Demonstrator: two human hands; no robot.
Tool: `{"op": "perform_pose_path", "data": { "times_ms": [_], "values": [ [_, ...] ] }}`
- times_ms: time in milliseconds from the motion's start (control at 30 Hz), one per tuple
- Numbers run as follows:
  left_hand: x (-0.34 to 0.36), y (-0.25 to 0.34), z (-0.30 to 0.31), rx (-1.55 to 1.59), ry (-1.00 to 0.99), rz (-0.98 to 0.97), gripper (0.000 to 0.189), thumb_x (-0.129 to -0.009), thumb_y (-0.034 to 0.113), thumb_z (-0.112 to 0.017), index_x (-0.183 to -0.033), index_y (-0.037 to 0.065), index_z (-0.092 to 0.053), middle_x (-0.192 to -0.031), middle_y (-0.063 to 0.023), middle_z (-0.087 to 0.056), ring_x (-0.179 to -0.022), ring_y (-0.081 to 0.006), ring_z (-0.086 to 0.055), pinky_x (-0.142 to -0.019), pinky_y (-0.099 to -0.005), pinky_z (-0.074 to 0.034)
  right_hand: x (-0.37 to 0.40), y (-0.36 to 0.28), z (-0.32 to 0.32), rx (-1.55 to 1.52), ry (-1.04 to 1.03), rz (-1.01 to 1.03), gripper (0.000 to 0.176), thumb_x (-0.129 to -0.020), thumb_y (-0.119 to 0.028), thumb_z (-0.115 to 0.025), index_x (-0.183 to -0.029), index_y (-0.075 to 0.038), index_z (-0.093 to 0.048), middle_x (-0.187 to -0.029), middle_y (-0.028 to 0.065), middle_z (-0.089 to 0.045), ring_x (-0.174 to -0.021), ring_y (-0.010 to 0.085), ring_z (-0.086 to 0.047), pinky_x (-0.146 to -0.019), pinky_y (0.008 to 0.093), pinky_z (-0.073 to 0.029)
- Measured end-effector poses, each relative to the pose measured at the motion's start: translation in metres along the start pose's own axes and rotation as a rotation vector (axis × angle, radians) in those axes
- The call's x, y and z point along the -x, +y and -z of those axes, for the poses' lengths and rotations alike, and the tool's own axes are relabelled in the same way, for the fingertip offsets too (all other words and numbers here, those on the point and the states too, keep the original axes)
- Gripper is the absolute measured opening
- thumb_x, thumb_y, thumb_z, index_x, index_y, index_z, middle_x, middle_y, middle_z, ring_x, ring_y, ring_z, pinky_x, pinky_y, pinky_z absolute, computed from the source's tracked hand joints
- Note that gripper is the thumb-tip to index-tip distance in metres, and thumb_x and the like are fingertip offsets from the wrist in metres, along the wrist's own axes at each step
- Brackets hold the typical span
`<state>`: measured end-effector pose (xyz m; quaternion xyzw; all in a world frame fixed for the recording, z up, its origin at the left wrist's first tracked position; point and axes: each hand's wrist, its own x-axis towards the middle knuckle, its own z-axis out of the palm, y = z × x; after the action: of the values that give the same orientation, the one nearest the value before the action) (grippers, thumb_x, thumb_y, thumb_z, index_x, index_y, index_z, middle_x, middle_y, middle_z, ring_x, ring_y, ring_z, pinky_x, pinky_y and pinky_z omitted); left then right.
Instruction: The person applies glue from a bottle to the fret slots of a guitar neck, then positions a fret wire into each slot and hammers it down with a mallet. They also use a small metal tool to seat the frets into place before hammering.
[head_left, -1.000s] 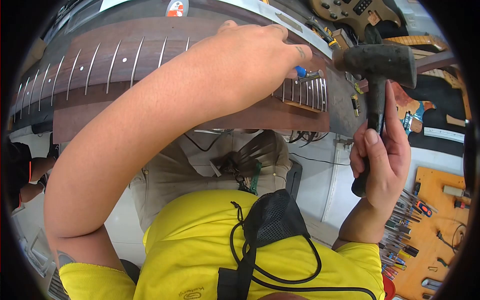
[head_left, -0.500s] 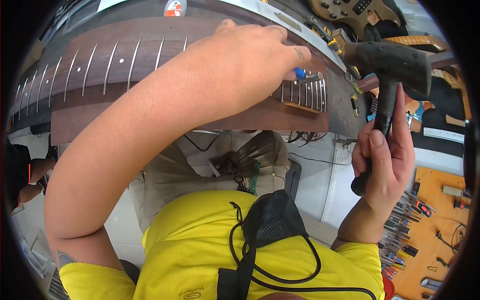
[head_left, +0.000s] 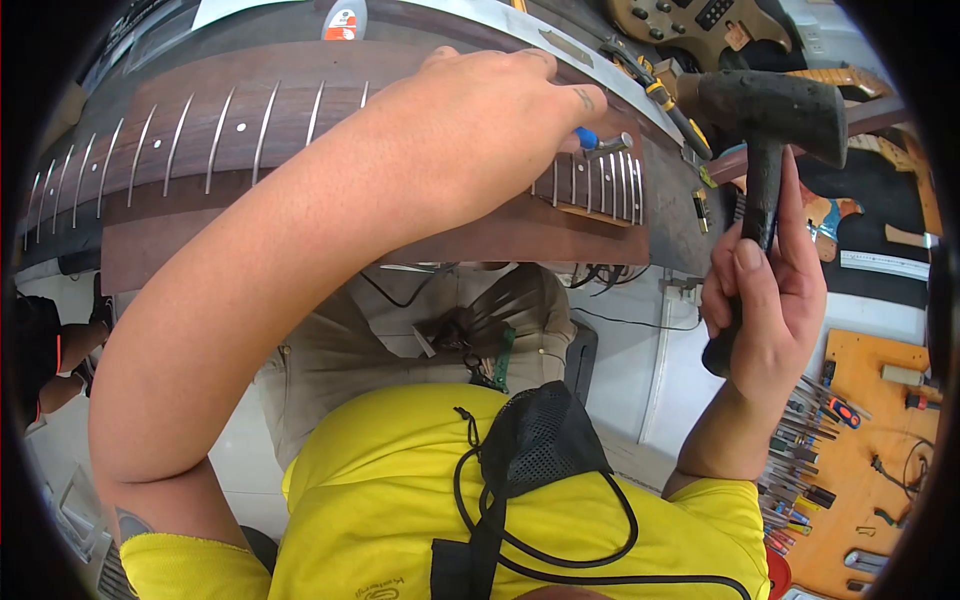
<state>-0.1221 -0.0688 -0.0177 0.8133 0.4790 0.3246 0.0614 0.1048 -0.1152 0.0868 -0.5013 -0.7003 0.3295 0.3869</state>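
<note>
My right hand [head_left: 765, 300] is wrapped round the handle of a black mallet [head_left: 790, 112], its index finger stretched along the shaft. The head is raised, to the right of the fretboard. My left hand [head_left: 500, 125] reaches over the guitar neck [head_left: 225, 145] and closes on a blue-handled tool with a metal end [head_left: 605, 145]. The tool's other end is hidden by the hand. Metal frets and white dots show along the dark fretboard, on both sides of my left hand. A brown board [head_left: 150, 250] lies under the neck.
Yellow-and-black pliers [head_left: 660, 95] lie at the bench's far side, near a bottle [head_left: 345, 20]. A guitar body [head_left: 700, 25] is at the back right. Many hand tools hang on an orange board [head_left: 870, 370]. Another person's legs [head_left: 75, 345] show at the left.
The mallet and my right hand have shifted slightly left and up in view. My left hand keeps its hold on the blue-handled tool over the neck; the whole view has drifted a little.
</note>
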Motion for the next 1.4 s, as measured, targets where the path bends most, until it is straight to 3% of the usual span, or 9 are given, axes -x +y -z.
{"op": "perform_pose_path", "data": {
  "times_ms": [133,300,367,867,1033,1067,1100,1167,1400],
  "values": [
    [-0.002,0.003,0.003,0.001,-0.008,0.022,0.024,-0.1,0.022,-0.062,-0.118,0.007,-0.062,-0.105,-0.0175,-0.065,-0.101,-0.0394,-0.066,-0.084,-0.0497,-0.054,-0.003,0.005,0.011,0.126,-0.231,-0.132,0.067,-0.098,-0.004,-0.052,-0.162,-0.001,-0.031,-0.071,-0.002,-0.044,-0.052,0.0046,-0.037,-0.046,0.0196,-0.03],
    [-0.002,0.001,0.0,0.014,-0.001,0.04,0.025,-0.1,0.023,-0.061,-0.121,0.007,-0.062,-0.105,-0.018,-0.065,-0.102,-0.0401,-0.066,-0.086,-0.0498,-0.054,-0.008,0.004,0.001,0.062,-0.037,-0.037,0.066,-0.099,-0.004,-0.052,-0.162,-0.003,-0.032,-0.069,-0.0037,-0.047,-0.05,0.0034,-0.036,-0.047,0.0194,-0.028],
    [-0.004,0.002,0.002,0.009,0.003,0.043,0.026,-0.101,0.023,-0.06,-0.121,0.008,-0.062,-0.106,-0.0182,-0.065,-0.102,-0.0404,-0.066,-0.087,-0.0497,-0.054,-0.008,0.004,0.005,0.18,-0.222,-0.129,0.066,-0.099,-0.003,-0.05,-0.162,-0.002,-0.031,-0.069,-0.0034,-0.045,-0.05,0.0031,-0.036,-0.046,0.0194,-0.027],
    [-0.007,-0.003,-0.004,0.002,-0.009,0.108,0.024,-0.102,0.023,-0.059,-0.12,0.008,-0.061,-0.108,-0.0201,-0.063,-0.104,-0.0403,-0.065,-0.089,-0.0497,-0.053,-0.018,0.002,0.006,0.053,-0.214,-0.166,0.064,-0.1,-0.004,-0.051,-0.162,-0.004,-0.033,-0.072,0.0,-0.046,-0.05,0.0049,-0.039,-0.045,0.0199,-0.031],
    [-0.012,-0.012,0.0,0.087,0.221,0.114,0.026,-0.1,0.02,-0.061,-0.12,0.004,-0.064,-0.105,-0.0236,-0.068,-0.096,-0.0402,-0.068,-0.085,-0.0492,-0.055,-0.014,0.009,0.022,-0.057,-0.126,-0.092,0.067,-0.099,-0.004,-0.053,-0.162,-0.002,-0.029,-0.071,0.0,-0.05,-0.05,0.0055,-0.041,-0.044,0.0208,-0.035],
    [-0.013,-0.019,-0.003,0.035,0.244,0.124,0.025,-0.101,0.018,-0.062,-0.12,0.001,-0.065,-0.1,-0.0176,-0.07,-0.087,-0.0298,-0.069,-0.08,-0.0401,-0.056,-0.012,0.014,0.03,-0.074,-0.134,-0.107,0.07,-0.099,-0.005,-0.053,-0.163,-0.003,-0.027,-0.072,0.0013,-0.051,-0.05,0.0061,-0.042,-0.044,0.0212,-0.035],
    [-0.014,-0.012,0.008,0.033,0.247,0.119,0.025,-0.101,0.018,-0.062,-0.12,0.001,-0.065,-0.1,-0.0176,-0.07,-0.087,-0.0298,-0.069,-0.08,-0.0401,-0.056,-0.009,0.019,0.036,-0.075,-0.131,-0.102,0.07,-0.099,-0.005,-0.053,-0.163,-0.003,-0.027,-0.072,0.0013,-0.051,-0.05,0.0061,-0.042,-0.044,0.0212,-0.035],
    [-0.017,0.009,0.039,0.105,-0.025,0.384,0.018,-0.092,0.007,-0.057,-0.107,-0.002,-0.062,-0.092,-0.0248,-0.07,-0.093,-0.0419,-0.068,-0.084,-0.0523,-0.052,-0.001,0.032,0.047,-0.065,-0.099,-0.175,0.07,-0.098,-0.004,-0.054,-0.163,-0.003,-0.027,-0.073,0.0013,-0.051,-0.05,0.006,-0.042,-0.045,0.0211,-0.035],
    [-0.022,-0.004,0.029,-0.273,-0.094,0.294,0.021,-0.092,0.008,-0.058,-0.107,-0.006,-0.063,-0.102,-0.0281,-0.072,-0.103,-0.0438,-0.068,-0.093,-0.0493,-0.054,0.017,0.08,0.072,0.201,-0.002,-0.27,0.067,-0.099,-0.002,-0.053,-0.163,-0.009,-0.033,-0.072,-0.0029,-0.047,-0.052,0.0047,-0.039,-0.045,0.022,-0.034]
  ]
}}
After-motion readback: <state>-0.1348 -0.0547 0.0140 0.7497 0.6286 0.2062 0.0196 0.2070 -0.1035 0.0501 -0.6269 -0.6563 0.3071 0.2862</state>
